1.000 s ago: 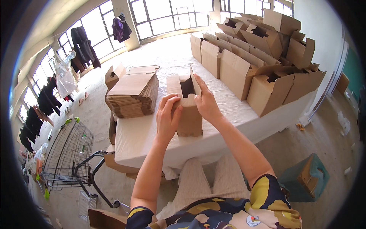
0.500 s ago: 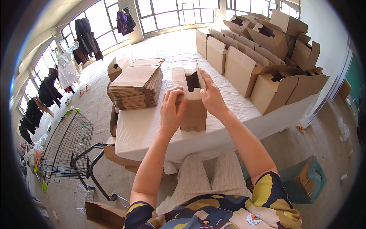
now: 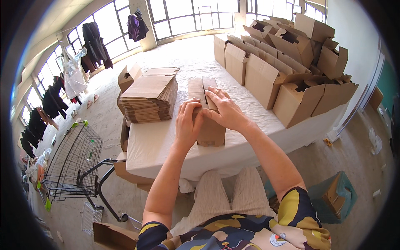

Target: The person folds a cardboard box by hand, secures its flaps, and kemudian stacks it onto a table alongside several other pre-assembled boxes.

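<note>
A brown cardboard box (image 3: 211, 134) stands upright on the white-covered table (image 3: 166, 148) in front of me. Its top flaps lie folded over, with a narrow dark slit between them. My left hand (image 3: 187, 123) grips the left upper edge, fingers curled over the top and thumb toward the near corner. Across the right flap my right hand (image 3: 228, 111) lies flat, its fingers stretched forward and pressing on the cardboard. Just left of the box is a tall stack of flattened cardboard (image 3: 150, 100).
Several open-topped boxes (image 3: 260, 77) fill the right side of the table, some piled up at the back. A wire shopping cart (image 3: 75, 160) stands on the floor at left. At lower right sits a teal bin (image 3: 329, 200). Dark clothes (image 3: 96, 41) hang by the windows.
The raised right flap has come down over the box's dark opening. My right hand has moved from the box's right side onto its top; my left hand has stayed nearly in place.
</note>
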`<move>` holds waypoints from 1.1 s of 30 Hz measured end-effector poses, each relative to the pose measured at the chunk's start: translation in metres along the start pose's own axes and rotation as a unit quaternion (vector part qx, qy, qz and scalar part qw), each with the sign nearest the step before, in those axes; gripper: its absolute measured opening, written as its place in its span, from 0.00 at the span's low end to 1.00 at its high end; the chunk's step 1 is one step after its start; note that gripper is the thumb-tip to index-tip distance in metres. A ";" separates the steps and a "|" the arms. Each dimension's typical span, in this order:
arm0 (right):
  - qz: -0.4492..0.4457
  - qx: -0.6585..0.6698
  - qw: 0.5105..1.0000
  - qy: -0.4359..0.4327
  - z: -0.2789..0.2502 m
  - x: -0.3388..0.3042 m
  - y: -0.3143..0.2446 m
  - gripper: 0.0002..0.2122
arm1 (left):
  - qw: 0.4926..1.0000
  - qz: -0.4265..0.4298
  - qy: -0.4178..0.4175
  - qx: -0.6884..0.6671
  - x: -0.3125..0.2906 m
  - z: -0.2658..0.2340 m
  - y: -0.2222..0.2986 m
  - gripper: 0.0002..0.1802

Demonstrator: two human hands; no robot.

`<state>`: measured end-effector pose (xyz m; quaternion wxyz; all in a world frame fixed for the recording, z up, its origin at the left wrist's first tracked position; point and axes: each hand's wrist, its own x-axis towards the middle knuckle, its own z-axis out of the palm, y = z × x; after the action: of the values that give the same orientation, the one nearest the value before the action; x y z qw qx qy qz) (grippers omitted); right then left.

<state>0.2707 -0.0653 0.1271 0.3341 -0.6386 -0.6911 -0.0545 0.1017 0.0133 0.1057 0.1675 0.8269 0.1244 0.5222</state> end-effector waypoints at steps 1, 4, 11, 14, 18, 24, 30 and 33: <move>0.002 -0.010 1.000 -0.015 -0.001 0.000 0.000 0.35 | 1.000 0.000 -0.001 -0.003 0.000 0.000 -0.001 0.12; 0.018 -0.033 0.996 -0.075 -0.007 0.002 0.000 0.38 | 1.000 0.010 0.006 -0.008 0.001 0.000 0.000 0.12; 0.042 -0.033 0.994 -0.098 -0.010 0.004 -0.004 0.39 | 1.000 -0.003 0.012 -0.008 -0.001 0.003 0.001 0.11; 0.042 -0.043 0.994 -0.095 -0.010 0.004 -0.006 0.38 | 1.000 -0.001 0.015 -0.008 -0.001 0.002 0.001 0.10; 0.032 -0.043 0.996 -0.072 -0.007 0.002 -0.005 0.38 | 1.000 0.003 0.017 -0.009 -0.001 0.002 0.001 0.11; 0.019 -0.034 0.999 -0.026 -0.004 0.000 -0.006 0.38 | 0.999 -0.013 0.029 -0.026 -0.001 0.001 0.005 0.09; 0.036 -0.037 0.999 -0.001 0.001 0.000 -0.011 0.36 | 0.999 -0.018 0.042 -0.021 -0.001 -0.003 0.008 0.05; 0.051 -0.044 0.998 -0.019 -0.003 0.003 -0.021 0.34 | 0.999 -0.017 0.044 0.008 -0.001 -0.005 0.009 0.05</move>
<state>0.2525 -0.0677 0.1380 0.2952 -0.6878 -0.6608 -0.0557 0.0966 0.0053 0.1104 0.1640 0.8025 0.1497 0.5538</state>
